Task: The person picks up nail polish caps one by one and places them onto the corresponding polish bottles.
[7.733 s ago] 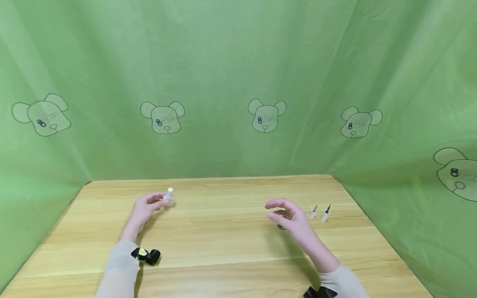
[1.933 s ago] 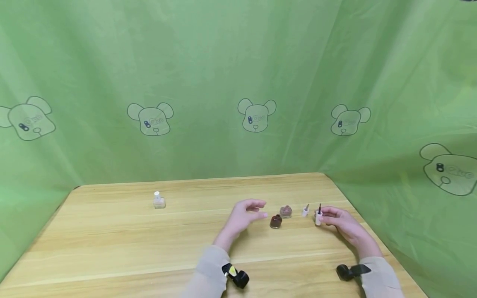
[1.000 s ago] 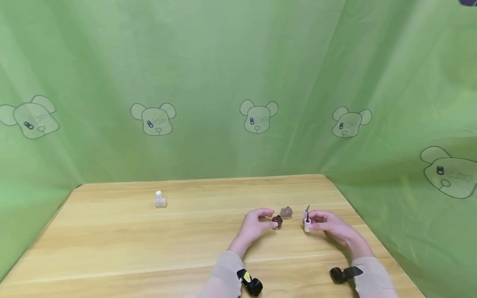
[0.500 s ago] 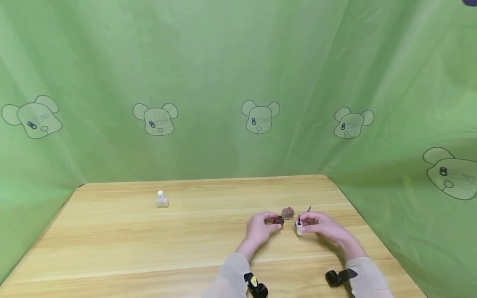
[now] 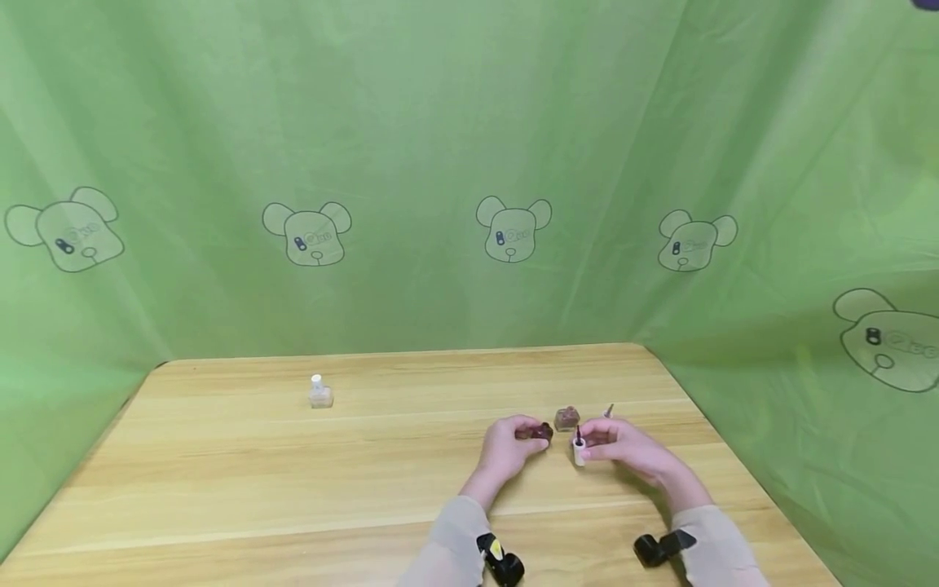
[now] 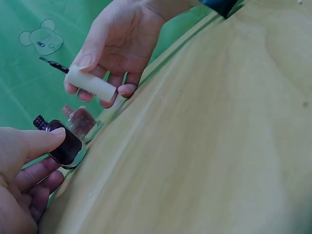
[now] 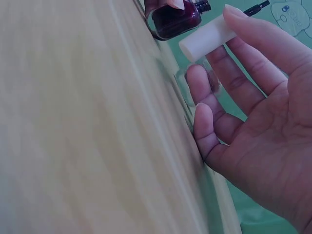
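Note:
My left hand [image 5: 502, 448] holds a dark red nail polish bottle [image 6: 66, 146] between thumb and fingers. The bottle has no cap on, and its black threaded neck shows at the top. Just to its right, my right hand [image 5: 627, 448] pinches a white nail polish cap [image 7: 207, 39] between thumb and fingers. A dark brush [image 6: 53, 64] sticks up out of this cap, pointing away from the table. Cap and bottle are a short gap apart. Behind them stands an uncapped pinkish nail polish bottle [image 5: 566, 420].
A second brush [image 5: 609, 411] shows behind my right hand, which hides most of its white cap. Far to the left on the wooden table [image 5: 293, 481] stands a clear nail polish bottle [image 5: 320, 398] with its white cap on. A green curtain [image 5: 411, 244] hangs around the table's back and sides.
Earlier, my left hand left the clear bottle, came right and took hold of the dark red bottle. My right hand has picked up the cap with the dark brush and brought it left.

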The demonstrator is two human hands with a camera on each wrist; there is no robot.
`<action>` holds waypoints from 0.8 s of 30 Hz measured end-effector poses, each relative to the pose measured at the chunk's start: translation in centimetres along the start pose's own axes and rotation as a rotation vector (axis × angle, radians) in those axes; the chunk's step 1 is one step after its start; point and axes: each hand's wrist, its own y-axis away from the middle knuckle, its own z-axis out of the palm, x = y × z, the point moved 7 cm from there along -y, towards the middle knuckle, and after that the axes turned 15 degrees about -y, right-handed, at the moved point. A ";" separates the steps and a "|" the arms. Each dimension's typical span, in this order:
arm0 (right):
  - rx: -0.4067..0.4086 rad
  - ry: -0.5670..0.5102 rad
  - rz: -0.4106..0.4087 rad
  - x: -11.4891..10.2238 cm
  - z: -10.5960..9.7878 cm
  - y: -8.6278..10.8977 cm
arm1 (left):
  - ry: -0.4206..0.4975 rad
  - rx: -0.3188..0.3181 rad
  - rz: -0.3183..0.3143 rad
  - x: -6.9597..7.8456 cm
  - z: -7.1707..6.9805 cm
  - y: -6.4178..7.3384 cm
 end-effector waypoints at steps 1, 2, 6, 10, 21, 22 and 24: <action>-0.002 -0.003 -0.001 0.0 0.2 -0.1 | 0.014 -0.006 0.000 -0.1 -0.1 0.0; -0.004 -0.003 -0.001 0.0 0.3 -0.2 | 0.022 -0.007 0.007 -0.2 -0.3 -0.1; -0.007 -0.005 -0.008 -0.1 1.0 -0.6 | 0.034 -0.014 0.018 -0.5 -1.1 -0.1; -0.020 0.003 -0.028 -0.3 1.8 -0.9 | 0.052 -0.021 0.012 -1.1 -1.9 -0.1; -0.002 -0.001 -0.045 -0.8 3.9 -1.2 | 0.109 -0.039 -0.004 -3.2 -3.9 0.3; 0.007 -0.004 -0.045 -0.9 4.0 -1.3 | 0.123 -0.046 -0.012 -3.4 -4.1 0.4; 0.018 -0.014 -0.041 -1.1 4.5 -1.4 | 0.140 -0.059 -0.024 -3.8 -4.5 0.5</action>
